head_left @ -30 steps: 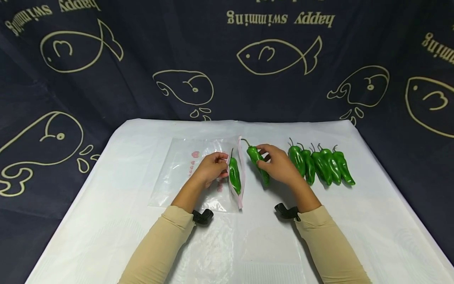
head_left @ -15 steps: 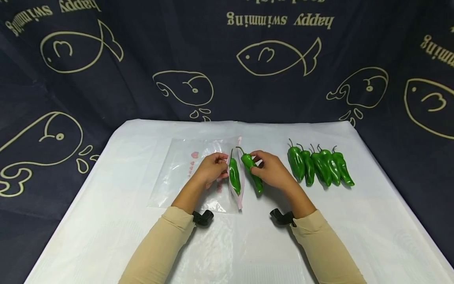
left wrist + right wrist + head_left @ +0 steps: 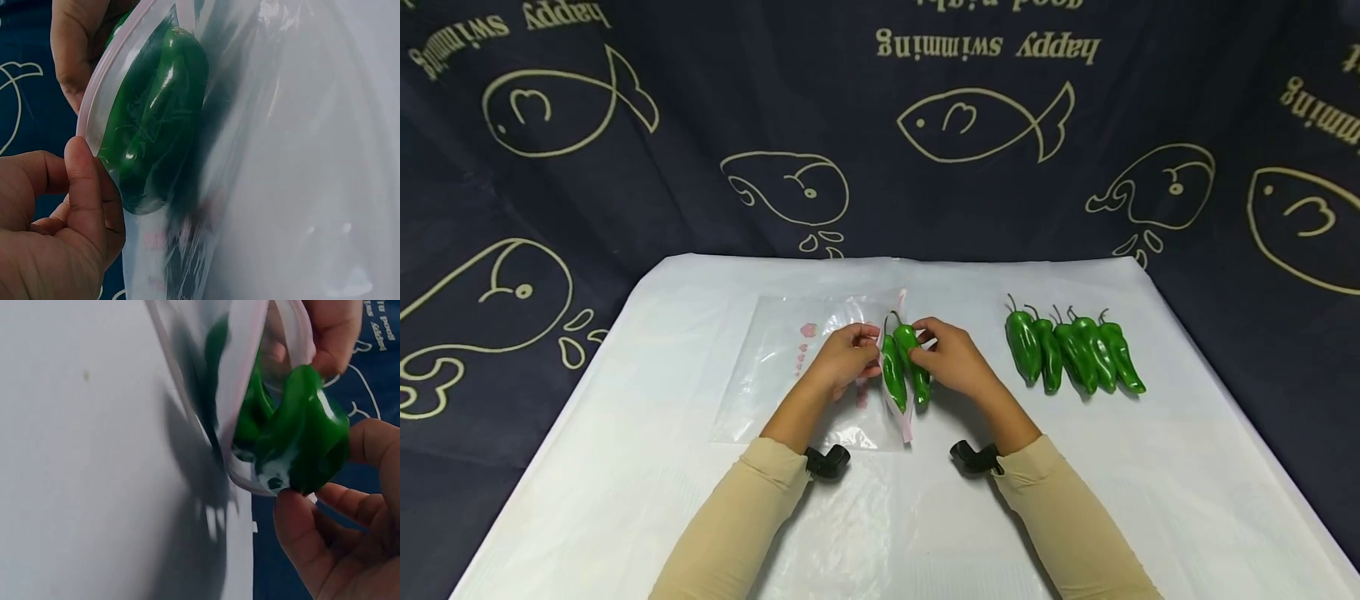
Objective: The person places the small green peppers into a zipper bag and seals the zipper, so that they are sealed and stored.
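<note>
My left hand [image 3: 848, 360] pinches the pink-edged rim of a clear zip bag [image 3: 767, 367], holding its mouth open toward the right. Inside the mouth lies one green pepper [image 3: 892, 373], seen through the film as a glossy green pepper [image 3: 159, 112] in the left wrist view. Between fingers and thumb, my right hand [image 3: 953, 358] grips a second green pepper [image 3: 917, 379] right at the bag's opening. In the right wrist view this held pepper [image 3: 306, 437] overlaps the pink rim [image 3: 240, 375]; how far it is inside cannot be told.
Several more green peppers [image 3: 1075, 354] lie side by side to the right on the white-covered table [image 3: 1150, 483], stems pointing away. A dark cloth with fish drawings [image 3: 820, 100] hangs behind the table. Both wrists wear a black camera mount [image 3: 973, 458].
My right hand has moved left with its pepper, from beside the row to the bag's mouth, next to the first pepper. The left hand has stayed on the bag's rim.
</note>
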{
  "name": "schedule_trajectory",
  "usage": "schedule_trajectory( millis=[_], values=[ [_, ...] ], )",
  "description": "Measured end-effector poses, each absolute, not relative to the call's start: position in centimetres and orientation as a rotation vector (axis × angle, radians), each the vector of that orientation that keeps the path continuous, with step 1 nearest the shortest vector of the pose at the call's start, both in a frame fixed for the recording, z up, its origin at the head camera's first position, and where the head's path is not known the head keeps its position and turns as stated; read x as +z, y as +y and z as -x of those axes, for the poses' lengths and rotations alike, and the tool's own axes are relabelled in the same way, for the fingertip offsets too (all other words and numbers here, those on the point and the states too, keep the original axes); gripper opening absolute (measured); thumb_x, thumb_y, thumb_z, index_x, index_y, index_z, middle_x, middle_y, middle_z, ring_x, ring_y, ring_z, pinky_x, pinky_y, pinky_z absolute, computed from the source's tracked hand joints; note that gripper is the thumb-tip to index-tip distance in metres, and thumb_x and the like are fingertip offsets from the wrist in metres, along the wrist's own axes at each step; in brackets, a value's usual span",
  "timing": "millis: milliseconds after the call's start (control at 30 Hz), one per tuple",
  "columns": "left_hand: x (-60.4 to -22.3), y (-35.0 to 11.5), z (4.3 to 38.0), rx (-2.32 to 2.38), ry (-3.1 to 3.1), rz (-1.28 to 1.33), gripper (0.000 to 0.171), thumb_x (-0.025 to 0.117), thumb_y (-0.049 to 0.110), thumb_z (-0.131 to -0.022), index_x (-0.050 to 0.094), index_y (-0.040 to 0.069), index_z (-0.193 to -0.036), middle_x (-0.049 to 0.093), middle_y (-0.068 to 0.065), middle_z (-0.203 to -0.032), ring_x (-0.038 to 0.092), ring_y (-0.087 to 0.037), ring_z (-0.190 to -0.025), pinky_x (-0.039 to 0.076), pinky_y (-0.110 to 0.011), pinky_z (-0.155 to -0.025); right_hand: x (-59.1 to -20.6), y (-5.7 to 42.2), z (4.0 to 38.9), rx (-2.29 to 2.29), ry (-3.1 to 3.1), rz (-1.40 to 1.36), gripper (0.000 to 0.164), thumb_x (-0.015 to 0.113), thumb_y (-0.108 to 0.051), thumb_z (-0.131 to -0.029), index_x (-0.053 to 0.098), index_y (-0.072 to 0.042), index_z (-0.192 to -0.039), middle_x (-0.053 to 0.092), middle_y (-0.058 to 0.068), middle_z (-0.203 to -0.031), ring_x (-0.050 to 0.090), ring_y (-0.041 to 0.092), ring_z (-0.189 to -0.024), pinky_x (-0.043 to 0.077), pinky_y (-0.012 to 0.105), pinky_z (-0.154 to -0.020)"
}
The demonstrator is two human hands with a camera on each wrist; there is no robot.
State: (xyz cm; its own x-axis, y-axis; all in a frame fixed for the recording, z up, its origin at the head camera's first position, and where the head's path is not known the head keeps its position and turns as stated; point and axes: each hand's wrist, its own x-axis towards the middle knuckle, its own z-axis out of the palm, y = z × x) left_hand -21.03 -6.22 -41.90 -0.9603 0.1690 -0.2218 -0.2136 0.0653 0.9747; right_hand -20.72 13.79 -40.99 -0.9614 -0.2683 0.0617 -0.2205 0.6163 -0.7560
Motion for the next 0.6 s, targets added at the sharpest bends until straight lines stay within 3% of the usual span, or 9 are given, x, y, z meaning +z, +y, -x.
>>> schedule_trajectory(
  millis=[600],
  values=[
    [-41.3,-5.7,21.2,1.950,2.046,0.034,0.038,0.052,-0.006,-0.089,0.057,-0.001,-0.126,0.055,-0.011,-0.102,0.060,-0.017,-0.078,0.058,-0.026,-0.069,-41.9,12.3,20.4,-1.430,2.669,0.370,0.038,0.069,-0.017,-0.093,0.060,-0.004,-0.127,0.064,0.013,-0.107,0.069,0.020,-0.085,0.057,0.031,-0.063]
  ],
)
